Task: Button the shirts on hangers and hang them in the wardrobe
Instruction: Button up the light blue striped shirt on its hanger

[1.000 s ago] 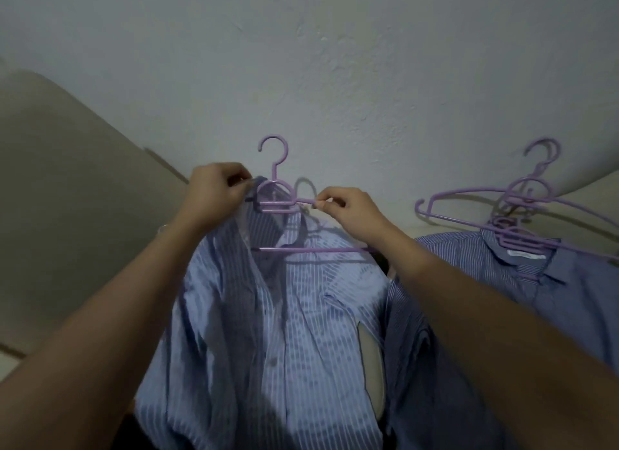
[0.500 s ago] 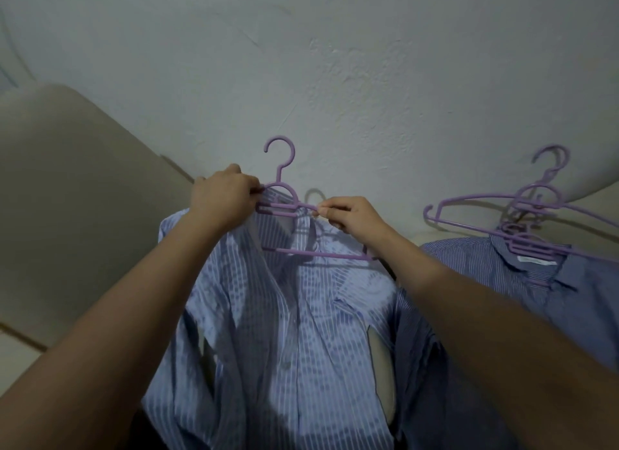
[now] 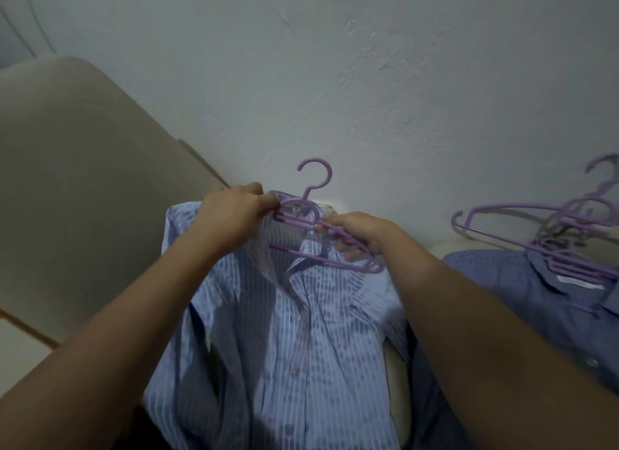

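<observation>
Left hand [image 3: 234, 211] clenched on the collar and left arm of a purple hanger [image 3: 303, 217], at 11 o'clock of the light striped shirt [image 3: 301, 342] (collar spread open). The shirt lies front-up at frame centre, with the hanger hook pointing to 12 o'clock. Right hand [image 3: 363, 232] grasps the hanger's right arm, at 1 o'clock. At 3 o'clock, 1 darker shirt [image 3: 522, 292] lies beneath a heap of spare hangers [image 3: 552, 238].
</observation>
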